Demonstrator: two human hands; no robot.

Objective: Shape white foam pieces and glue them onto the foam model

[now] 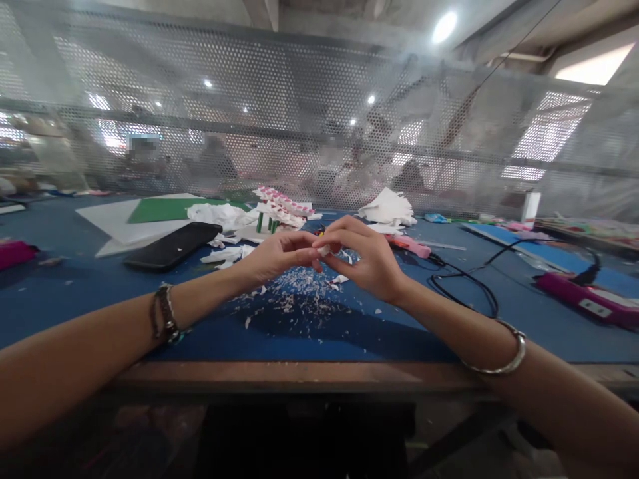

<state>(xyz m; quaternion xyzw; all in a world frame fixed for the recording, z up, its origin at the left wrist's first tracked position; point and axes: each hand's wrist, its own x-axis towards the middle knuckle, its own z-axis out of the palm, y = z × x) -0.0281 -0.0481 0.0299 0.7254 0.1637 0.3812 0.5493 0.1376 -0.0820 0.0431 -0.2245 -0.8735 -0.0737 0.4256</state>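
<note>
1. While the work in hand looks part-done, 1 magenta object [14, 254] lies at far left, cut off by the view's edge.
2. White sheets [107, 226], flat, with 1 green sheet [160, 209] on top.
3. Black phone-like slab [174, 246], 1, beside the sheets.
4. Crumpled white paper [219, 214]: waste or stock, cannot tell.
5. Left hand [272, 256]: fingers curled, thumb tip at the small white piece [323, 251]; whether it grips cannot be told.
6. Structure [282, 206], pink-and-white above green posts [260, 221], standing beyond the hands; judged the most advanced item present.
7. White scraps [299, 289], many, on the blue tabletop [349, 346] below the hands; considerable work seemingly done.
8. Small white piece, 1, between the 2 hands, above the tabletop; not yet set down, so presumably unfinished.
9. Right hand [367, 256]: thumb and fingers closed on that piece.
10. White paper pile [388, 207], apparently unused stock.
11. Pink-handled tool [412, 246], lying unheld near a black cord [479, 274].
12. Magenta power strip [589, 298], 1, far right.
</note>
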